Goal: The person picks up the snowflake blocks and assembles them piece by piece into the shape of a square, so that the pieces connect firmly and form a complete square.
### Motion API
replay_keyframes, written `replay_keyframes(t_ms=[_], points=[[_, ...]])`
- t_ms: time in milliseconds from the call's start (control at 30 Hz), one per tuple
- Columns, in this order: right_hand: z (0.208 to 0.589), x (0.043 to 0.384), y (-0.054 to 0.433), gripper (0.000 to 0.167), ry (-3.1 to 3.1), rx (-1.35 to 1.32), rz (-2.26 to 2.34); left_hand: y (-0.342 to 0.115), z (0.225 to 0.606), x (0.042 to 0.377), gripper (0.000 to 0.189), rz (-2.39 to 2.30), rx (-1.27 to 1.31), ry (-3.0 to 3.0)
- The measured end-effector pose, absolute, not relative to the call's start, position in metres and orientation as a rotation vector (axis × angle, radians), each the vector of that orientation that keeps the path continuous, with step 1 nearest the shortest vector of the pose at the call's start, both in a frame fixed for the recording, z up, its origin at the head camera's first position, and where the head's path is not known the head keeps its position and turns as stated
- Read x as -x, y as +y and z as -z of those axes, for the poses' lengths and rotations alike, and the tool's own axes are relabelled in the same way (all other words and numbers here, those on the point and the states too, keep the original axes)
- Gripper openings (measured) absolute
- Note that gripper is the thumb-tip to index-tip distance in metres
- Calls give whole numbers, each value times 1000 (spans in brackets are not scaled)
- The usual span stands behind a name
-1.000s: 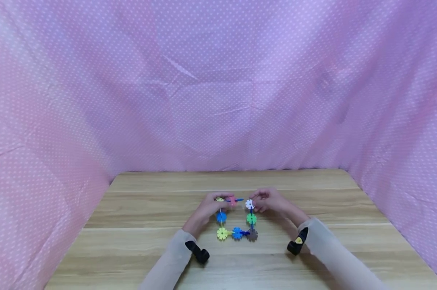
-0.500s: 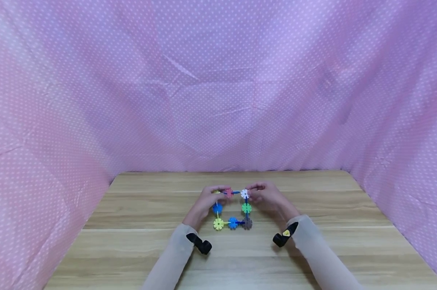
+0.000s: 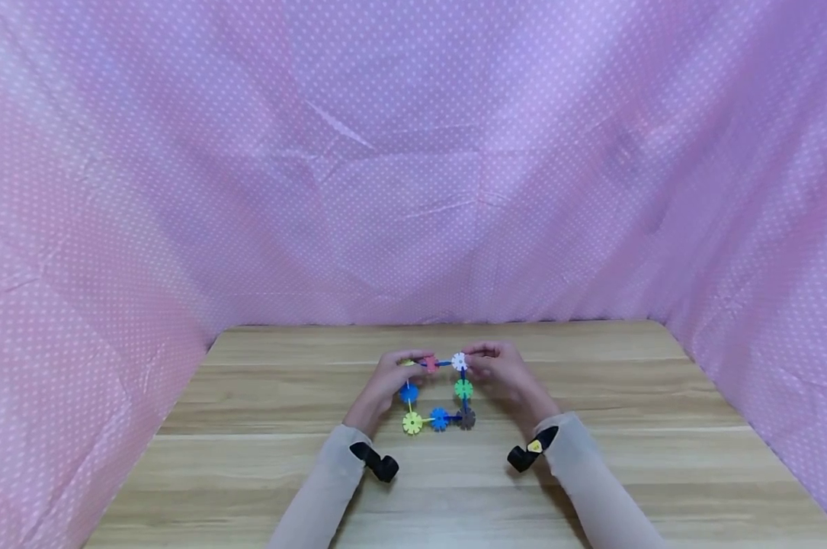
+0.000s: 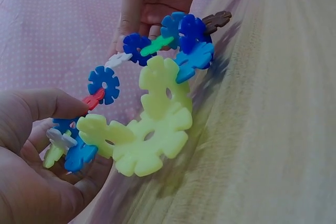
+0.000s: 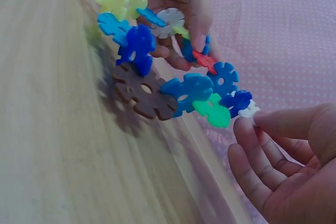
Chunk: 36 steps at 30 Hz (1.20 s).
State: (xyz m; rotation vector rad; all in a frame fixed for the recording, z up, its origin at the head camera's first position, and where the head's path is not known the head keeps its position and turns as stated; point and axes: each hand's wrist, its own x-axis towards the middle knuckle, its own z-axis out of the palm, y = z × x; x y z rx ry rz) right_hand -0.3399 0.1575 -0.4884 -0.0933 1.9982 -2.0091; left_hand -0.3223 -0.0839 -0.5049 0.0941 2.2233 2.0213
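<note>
Plastic snowflake discs are slotted together into a square-shaped loop (image 3: pixel 439 418), held a little above the table. My left hand (image 3: pixel 386 381) pinches the loop's far left corner; in the left wrist view its thumb lies by the red disc (image 4: pixel 94 99) and a blue disc. With thumb and fingertips my right hand (image 3: pixel 504 370) pinches the white disc (image 3: pixel 459 361) at the far right corner. Between red and white stands a blue disc (image 5: pixel 222 80), which looks joined to both. Yellow (image 4: pixel 149 137) and brown (image 5: pixel 144 92) discs form the near corners, and a green disc (image 5: pixel 212 110) sits on the right side.
A wood-grain table (image 3: pixel 248 473) lies under both hands. Pink dotted cloth (image 3: pixel 413 191) hangs behind it and along both sides. Black wrist cameras (image 3: pixel 375 462) are strapped over the pale sleeves (image 3: pixel 591 473).
The loop has moved away from me and slightly left with both hands. My right hand has come closer to the left, and the gap between the white disc and the blue disc by the red has closed.
</note>
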Motion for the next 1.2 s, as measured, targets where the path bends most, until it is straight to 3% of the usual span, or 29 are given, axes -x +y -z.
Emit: replay_keyframes(t_ms=[867,1200], points=[[487,338,150,25,2237,197,1967,-84,498,317,36,-2047,-69,2168],[489,336,154,26,2249,192,1993,-82,497,316,38,-2077,-169,2139]])
